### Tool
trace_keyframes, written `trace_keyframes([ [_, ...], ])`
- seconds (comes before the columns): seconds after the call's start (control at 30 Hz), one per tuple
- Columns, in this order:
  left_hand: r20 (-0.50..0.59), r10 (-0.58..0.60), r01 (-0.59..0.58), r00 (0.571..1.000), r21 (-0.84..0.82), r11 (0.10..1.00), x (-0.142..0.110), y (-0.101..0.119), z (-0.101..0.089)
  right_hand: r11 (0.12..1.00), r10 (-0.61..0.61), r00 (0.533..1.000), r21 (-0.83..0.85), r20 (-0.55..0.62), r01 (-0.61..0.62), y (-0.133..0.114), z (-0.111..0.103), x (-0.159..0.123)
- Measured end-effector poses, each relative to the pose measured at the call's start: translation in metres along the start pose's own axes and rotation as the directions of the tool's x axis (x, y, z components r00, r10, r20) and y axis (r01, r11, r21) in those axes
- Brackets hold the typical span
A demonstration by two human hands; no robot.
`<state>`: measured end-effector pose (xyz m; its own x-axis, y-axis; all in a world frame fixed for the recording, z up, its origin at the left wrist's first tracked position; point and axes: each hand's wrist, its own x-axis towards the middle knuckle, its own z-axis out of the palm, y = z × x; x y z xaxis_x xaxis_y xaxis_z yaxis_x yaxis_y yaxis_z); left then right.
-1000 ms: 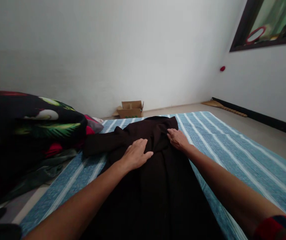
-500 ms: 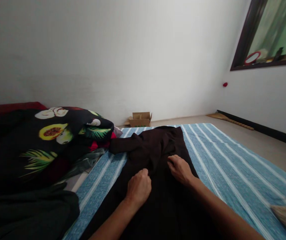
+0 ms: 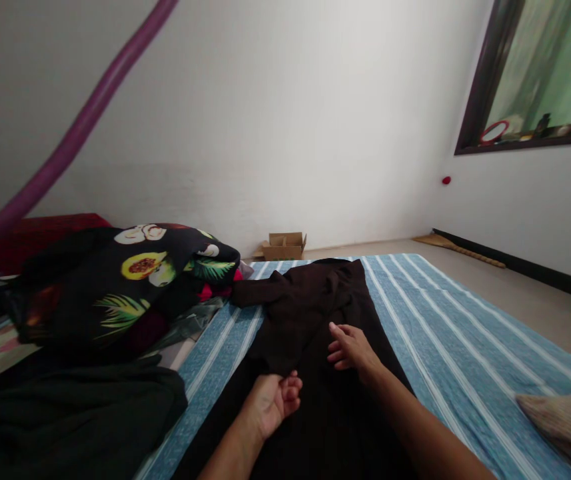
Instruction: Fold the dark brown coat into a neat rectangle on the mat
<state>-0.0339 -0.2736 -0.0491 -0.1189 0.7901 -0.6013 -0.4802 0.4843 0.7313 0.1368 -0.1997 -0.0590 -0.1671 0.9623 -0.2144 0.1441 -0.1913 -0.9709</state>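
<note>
A dark brown garment (image 3: pixel 310 303) lies spread along a blue striped mat (image 3: pixel 440 320), one sleeve reaching left. My left hand (image 3: pixel 272 400) rests palm up on the cloth near me, fingers curled around a fold of the dark fabric. My right hand (image 3: pixel 350 348) lies on the garment a little farther out, fingers bent and pressed against the cloth; whether it grips a fold is unclear.
A pile of clothes with a black fruit-print fabric (image 3: pixel 130 280) and a dark cloth (image 3: pixel 75 420) sits left of the mat. A cardboard box (image 3: pixel 284 245) stands by the far wall. A purple bar (image 3: pixel 75 133) crosses the upper left. A beige cushion (image 3: pixel 565 420) lies bottom right.
Both hands have drawn back toward me along the garment. My left hand went from flat to a fist to palm up with a fold. The view shifted left and up.
</note>
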Motion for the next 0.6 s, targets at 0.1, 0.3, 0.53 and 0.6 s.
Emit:
trace_keyframes([
  [0.1,-0.052,0.187,-0.140,0.981,0.473,0.870,-0.002,-0.004,-0.006,0.998,0.039,0.998,0.042,0.055,-0.041,0.001,0.013,-0.002],
  [0.3,-0.178,0.461,-0.241,0.870,0.660,0.711,-0.005,0.031,-0.031,0.997,0.035,0.989,0.059,0.145,-0.044,-0.004,0.026,-0.004],
  [0.53,-0.209,0.478,-0.314,0.853,0.527,0.790,0.005,0.042,-0.027,0.994,0.032,0.982,0.097,0.186,-0.051,-0.004,0.034,-0.011],
  [0.6,-0.221,0.557,-0.351,0.800,0.581,0.735,0.007,0.042,-0.018,0.991,0.035,0.983,0.121,0.180,-0.058,-0.004,0.033,-0.013],
])
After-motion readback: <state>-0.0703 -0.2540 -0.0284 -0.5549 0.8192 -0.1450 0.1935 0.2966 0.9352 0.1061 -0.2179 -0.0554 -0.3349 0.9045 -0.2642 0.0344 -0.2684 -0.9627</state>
